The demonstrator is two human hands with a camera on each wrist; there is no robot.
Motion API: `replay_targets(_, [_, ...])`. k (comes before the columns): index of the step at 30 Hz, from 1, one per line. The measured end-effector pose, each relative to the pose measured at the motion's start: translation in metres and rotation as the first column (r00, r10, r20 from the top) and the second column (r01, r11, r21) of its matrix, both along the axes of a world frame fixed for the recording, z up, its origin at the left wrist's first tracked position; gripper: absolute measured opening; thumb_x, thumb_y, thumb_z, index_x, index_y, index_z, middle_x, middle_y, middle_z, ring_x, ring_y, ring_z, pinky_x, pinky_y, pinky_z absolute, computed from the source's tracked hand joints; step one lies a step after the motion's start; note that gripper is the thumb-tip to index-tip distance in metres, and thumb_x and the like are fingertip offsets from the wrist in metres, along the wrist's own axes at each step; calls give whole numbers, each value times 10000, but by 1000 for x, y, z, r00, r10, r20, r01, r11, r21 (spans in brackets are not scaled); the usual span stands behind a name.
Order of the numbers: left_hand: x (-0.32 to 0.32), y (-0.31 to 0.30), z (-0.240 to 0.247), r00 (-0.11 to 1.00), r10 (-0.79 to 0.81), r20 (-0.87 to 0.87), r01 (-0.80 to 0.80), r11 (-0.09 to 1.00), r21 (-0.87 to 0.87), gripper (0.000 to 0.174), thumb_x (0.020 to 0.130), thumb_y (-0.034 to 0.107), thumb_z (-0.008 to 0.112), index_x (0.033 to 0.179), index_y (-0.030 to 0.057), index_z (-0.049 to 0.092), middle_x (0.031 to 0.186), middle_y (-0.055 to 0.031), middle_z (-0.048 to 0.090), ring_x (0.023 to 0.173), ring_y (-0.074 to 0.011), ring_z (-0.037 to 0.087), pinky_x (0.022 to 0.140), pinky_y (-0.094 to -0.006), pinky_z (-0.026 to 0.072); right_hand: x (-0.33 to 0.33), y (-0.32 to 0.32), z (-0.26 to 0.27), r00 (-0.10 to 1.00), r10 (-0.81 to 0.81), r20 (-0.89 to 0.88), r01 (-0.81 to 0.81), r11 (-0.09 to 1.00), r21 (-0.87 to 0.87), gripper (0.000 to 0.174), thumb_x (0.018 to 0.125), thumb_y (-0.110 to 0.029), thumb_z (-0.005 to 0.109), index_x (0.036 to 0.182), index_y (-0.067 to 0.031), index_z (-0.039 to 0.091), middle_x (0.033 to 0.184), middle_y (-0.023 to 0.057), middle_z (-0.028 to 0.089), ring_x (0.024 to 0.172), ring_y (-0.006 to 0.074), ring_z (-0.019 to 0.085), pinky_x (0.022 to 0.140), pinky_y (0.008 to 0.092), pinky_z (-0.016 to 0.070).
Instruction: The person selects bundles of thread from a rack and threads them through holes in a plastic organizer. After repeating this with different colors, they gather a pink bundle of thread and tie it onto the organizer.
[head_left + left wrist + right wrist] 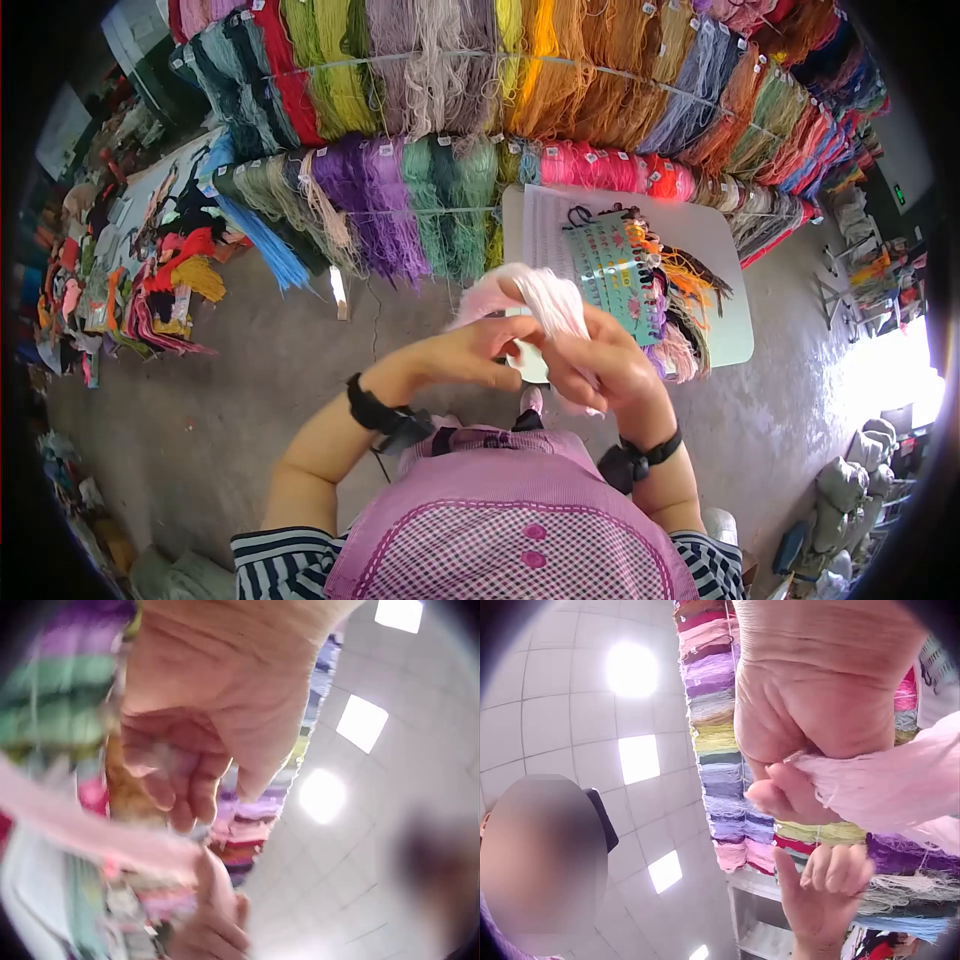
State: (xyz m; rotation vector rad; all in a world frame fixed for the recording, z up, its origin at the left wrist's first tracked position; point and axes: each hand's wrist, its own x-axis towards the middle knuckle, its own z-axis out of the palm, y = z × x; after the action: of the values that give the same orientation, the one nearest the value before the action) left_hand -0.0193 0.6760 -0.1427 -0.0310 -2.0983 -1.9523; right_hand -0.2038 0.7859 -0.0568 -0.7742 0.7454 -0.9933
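A pale pink skein of yarn [548, 298] arches up in front of the apron in the head view. My right hand [612, 362] grips it; in the right wrist view the pink strands [892, 780] come out of the curled fingers [772, 796] and spread away to the right. My left hand [460, 352] is beside the skein, thumb apart from the loosely bent fingers. Seen from the left wrist, those fingers [202, 799] hang bent over a blurred whitish patch in the palm, while the skein [112, 844] passes below them toward the right hand.
Racks of hanging colored yarn [440, 75] stretch across the front. Beyond my right hand, a white tabletop [735, 335] bears a teal sample card [605, 265] with colored thread tufts. More yarn bundles lie on a table [125, 215] at left; grey sacks [845, 480] sit at right.
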Motion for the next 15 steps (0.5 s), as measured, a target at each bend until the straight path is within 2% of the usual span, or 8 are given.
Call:
replay_targets(5, [-15,-5,34,880,415,-230,-16,509,860,742,936,556,444,1451,42,294,1458,-137,393,1341,-254,379,1084,-415,347,-18,20,-19,956,104,-275,-102,995,20,394,935,-189,588,1287,-28,516,591,-31,491,432,40,426,387,205,307])
replay_targets(6, [-13,-7,47,830,545,-120,-67,310,948,706,961,539,397,1460,51,289,1455,-139,400,1346,-268,377,1122,-428,304,-24,20,-47,913,136,-385,-128,991,46,472,913,-217,630,1321,-16,505,744,24,603,614,73,566,534,219,445])
replay_targets(8, [-12,-8,56,862,496,-105,-66,314,947,664,991,540,283,1454,66,328,1460,-133,398,1355,-269,366,1126,-420,292,-13,14,-64,746,-167,-644,-83,937,-339,421,902,-219,648,1250,1,563,977,65,647,873,121,619,778,260,495])
replay_targets(11, [-18,5,58,921,389,-18,-327,798,507,757,988,577,159,1363,-6,463,1467,-150,389,1389,-291,307,1144,-419,218,0,-4,-52,771,-420,-479,254,892,-374,299,922,-174,616,1158,10,604,1084,66,637,980,121,595,876,278,473])
replay_targets(12, [-21,6,57,929,371,-14,-312,801,510,757,988,577,159,1363,-6,463,1467,-150,389,1389,-291,307,1144,-419,218,3,-9,-49,749,-509,-424,301,832,-466,267,925,-164,613,1127,11,614,1059,56,644,965,106,596,853,266,478])
replay_targets(13, [-21,7,56,904,422,-60,-421,906,32,753,989,573,186,1366,-23,452,1468,-148,389,1392,-293,301,1142,-419,217,3,-12,-50,743,-518,-425,315,830,-461,267,925,-164,613,1127,11,614,1059,56,644,965,106,596,853,266,478])
replay_targets(14, [-21,7,55,885,446,-135,-456,767,-451,752,990,569,213,1369,-39,440,1469,-147,388,1394,-294,296,1140,-419,217,4,-16,-51,833,-431,-349,307,882,-357,225,927,-152,614,1083,9,619,1016,42,647,936,91,596,825,252,479])
replay_targets(15, [-22,8,54,887,442,-136,-452,768,-453,752,990,569,213,1369,-39,440,1469,-147,388,1394,-294,296,1140,-419,217,5,-19,-51,905,-340,-253,276,926,-257,185,928,-140,615,1040,7,624,974,27,650,907,76,596,798,238,479])
